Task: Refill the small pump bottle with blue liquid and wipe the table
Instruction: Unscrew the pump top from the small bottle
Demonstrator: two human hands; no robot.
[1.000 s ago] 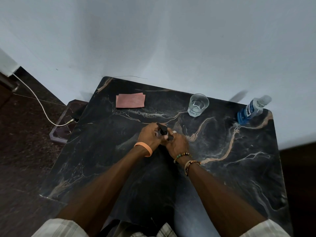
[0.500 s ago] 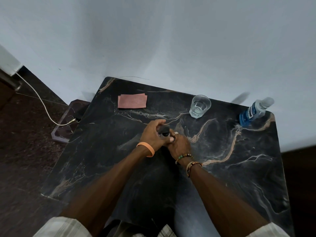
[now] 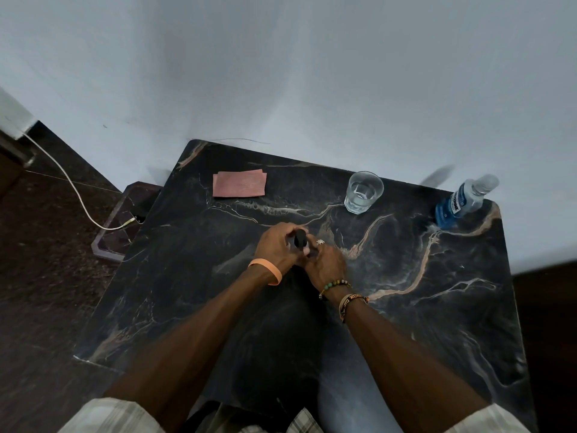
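The small pump bottle (image 3: pixel 300 239) with its black pump head stands in the middle of the dark marble table (image 3: pixel 437 307), mostly hidden by both hands. My left hand (image 3: pixel 278 246) grips it from the left, fingers curled around the top. My right hand (image 3: pixel 326 262) holds it from the right, lower down. A bottle of blue liquid (image 3: pixel 459 205) with a clear cap stands at the far right corner. A pink cloth (image 3: pixel 239 183) lies flat at the far left of the table.
A clear glass with water (image 3: pixel 363 192) stands at the back, between cloth and blue bottle. A white wall runs behind the table. A white cable (image 3: pixel 75 189) runs across the dark floor on the left to a low stand (image 3: pixel 118 226).
My left hand's fingers have shifted over the pump head, covering more of it. Both hands stay on the small bottle at the same spot.
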